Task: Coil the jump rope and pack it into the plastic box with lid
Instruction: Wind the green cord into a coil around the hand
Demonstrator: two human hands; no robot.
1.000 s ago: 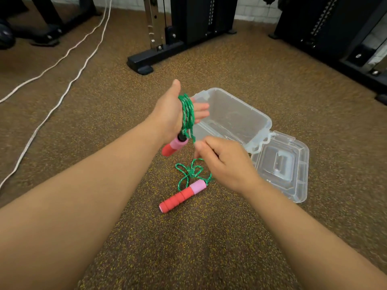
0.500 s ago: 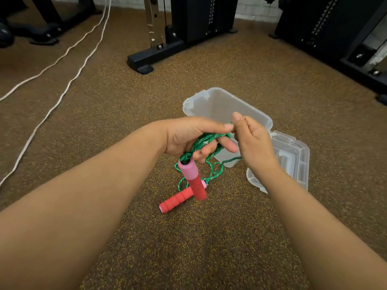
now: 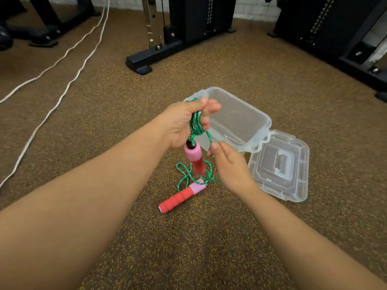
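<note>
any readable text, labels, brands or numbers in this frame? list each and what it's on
None can be read.
Clear plastic box: no label or print visible.
Lid: only moulded ridges, no lettering that can be made out.
Jump rope handles, the one hanging from the left hand and the one on the floor: plain foam, no marks.
Gym machines: no legible plates or stickers.

Your left hand (image 3: 184, 122) is up in front of you with the jump rope (image 3: 195, 123) coiled around it, one handle (image 3: 194, 158) hanging below. Your right hand (image 3: 229, 164) sits just right of that handle, pinching a strand. Below them, the other handle (image 3: 181, 195) lies on the floor (image 3: 209, 237) amid loose loops. The plastic box (image 3: 240, 116) stands behind your hands, its lid (image 3: 280, 164) flat on the floor to its right. Two cords (image 3: 69, 59) run far left; machine bases (image 3: 167, 49) stand behind.
</note>
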